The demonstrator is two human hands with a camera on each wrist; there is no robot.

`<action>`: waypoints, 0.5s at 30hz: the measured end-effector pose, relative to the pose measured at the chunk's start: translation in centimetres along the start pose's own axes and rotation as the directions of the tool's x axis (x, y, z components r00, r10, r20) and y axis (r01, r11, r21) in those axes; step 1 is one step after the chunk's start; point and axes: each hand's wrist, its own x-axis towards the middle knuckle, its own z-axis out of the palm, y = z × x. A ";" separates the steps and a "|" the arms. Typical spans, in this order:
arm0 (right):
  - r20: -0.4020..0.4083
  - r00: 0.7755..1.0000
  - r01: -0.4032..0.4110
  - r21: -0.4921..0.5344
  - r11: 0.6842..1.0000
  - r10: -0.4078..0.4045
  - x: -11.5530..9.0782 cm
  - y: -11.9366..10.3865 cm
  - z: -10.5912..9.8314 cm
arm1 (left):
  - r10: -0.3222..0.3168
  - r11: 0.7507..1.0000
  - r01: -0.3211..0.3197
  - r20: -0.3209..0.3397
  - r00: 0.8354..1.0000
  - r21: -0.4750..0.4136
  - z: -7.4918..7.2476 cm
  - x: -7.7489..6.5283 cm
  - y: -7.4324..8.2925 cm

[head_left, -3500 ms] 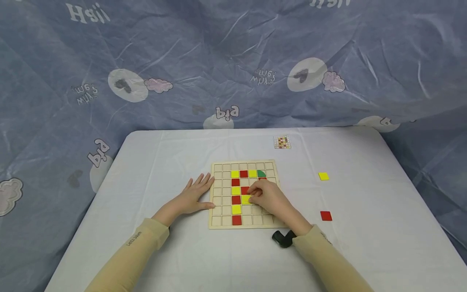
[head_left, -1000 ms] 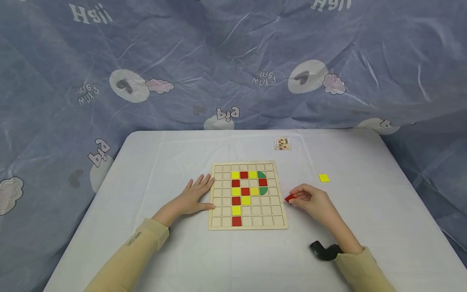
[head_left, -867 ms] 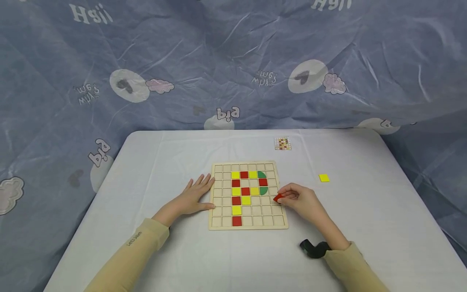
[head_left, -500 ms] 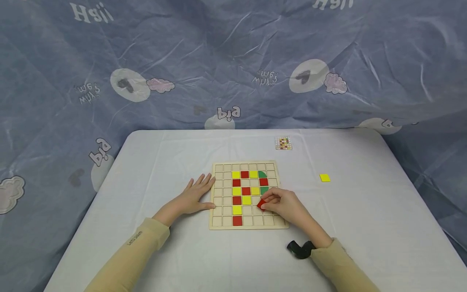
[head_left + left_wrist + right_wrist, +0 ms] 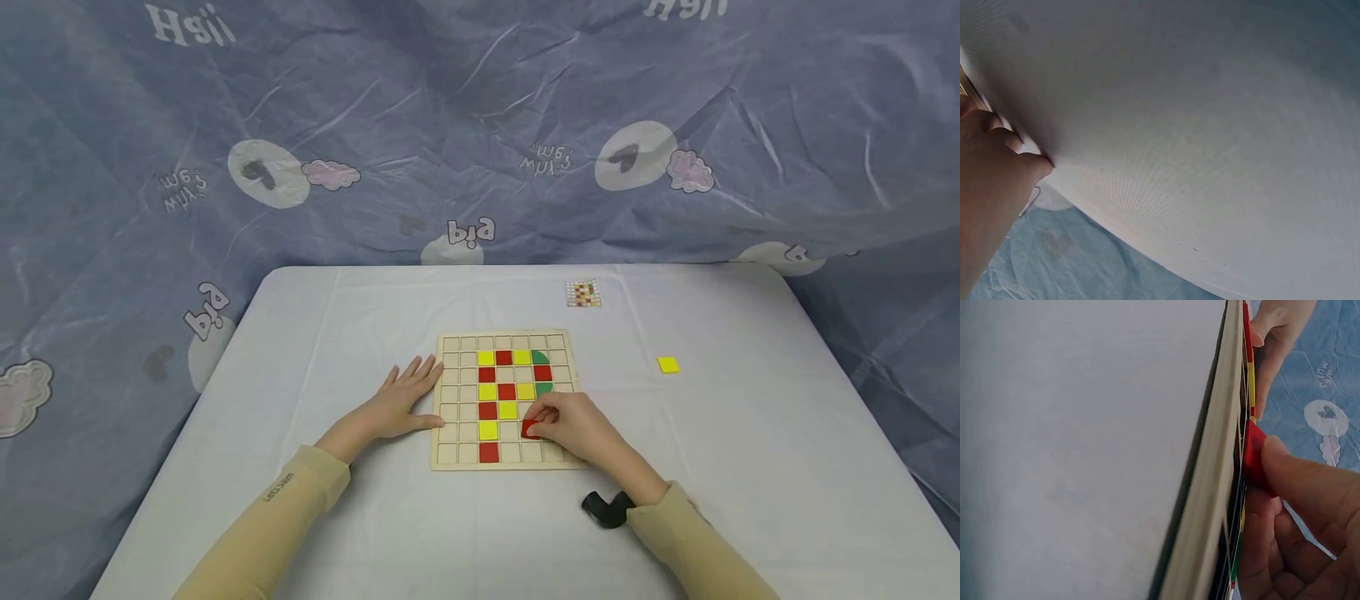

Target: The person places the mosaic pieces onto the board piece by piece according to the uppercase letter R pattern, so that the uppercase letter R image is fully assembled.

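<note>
A square wooden grid board (image 5: 457, 458) lies on the white table, with red and yellow square tiles and two green quarter-round tiles set in its cells. My right hand (image 5: 573, 423) pinches a red square tile (image 5: 528, 429) between thumb and fingers, over a cell in the lower right part of the grid. In the right wrist view that red tile (image 5: 1255, 456) stands tilted against the board, my thumb on its face. My left hand (image 5: 399, 402) lies with fingers spread, fingertips and thumb touching the board's left edge.
A loose yellow tile (image 5: 667, 365) lies right of the board. Behind the board is a small card (image 5: 582, 293) printed with a coloured grid pattern. A black curved object (image 5: 606, 508) sits at my right wrist. A blue patterned cloth (image 5: 480, 125) hangs behind the table.
My right hand set a yellow and a green tile, picked the red tile off the table at the right, and brought it left over the board. My left hand stayed put.
</note>
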 end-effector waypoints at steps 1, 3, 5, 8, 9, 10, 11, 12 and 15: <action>0.000 1.000 0.006 -0.019 1.000 -0.006 0.1 -0.1 0.0 | 0.000 1.000 0.000 -0.002 1.000 -0.001 0.0 0.0 0.0; -0.004 1.000 0.012 -0.048 0.999 -0.013 0.2 -0.3 0.1 | 0.001 1.000 -0.001 -0.005 1.000 -0.002 0.0 0.0 0.0; -0.008 1.000 0.022 -0.068 0.997 -0.023 0.3 -0.5 0.2 | 0.000 1.000 0.000 -0.006 1.000 -0.001 0.1 0.0 -0.1; -0.014 1.000 0.019 -0.085 0.996 -0.021 0.4 -0.8 0.4 | -0.002 1.000 0.002 -0.005 1.000 0.000 0.1 0.0 -0.1; -0.014 1.000 0.016 -0.089 0.996 -0.018 0.3 -0.9 0.4 | -0.002 1.000 0.002 -0.006 1.000 0.000 0.1 -0.1 -0.1; -0.014 1.000 0.014 -0.095 0.995 -0.016 0.3 -0.9 0.4 | -0.002 1.000 0.002 -0.006 1.000 -0.001 0.1 -0.1 -0.1; -0.013 1.000 0.011 -0.098 0.995 -0.013 0.2 -1.0 0.4 | -0.001 1.000 0.001 -0.006 1.000 -0.001 0.0 -0.1 -0.1; -0.014 1.000 0.011 -0.103 0.995 -0.012 0.2 -1.0 0.3 | 0.001 1.000 -0.001 -0.006 1.000 -0.002 0.0 -0.1 -0.1; -0.016 1.000 0.005 -0.080 0.997 -0.007 -0.1 -0.8 -0.6 | 0.004 1.000 -0.004 -0.005 1.000 -0.004 0.0 -0.1 0.0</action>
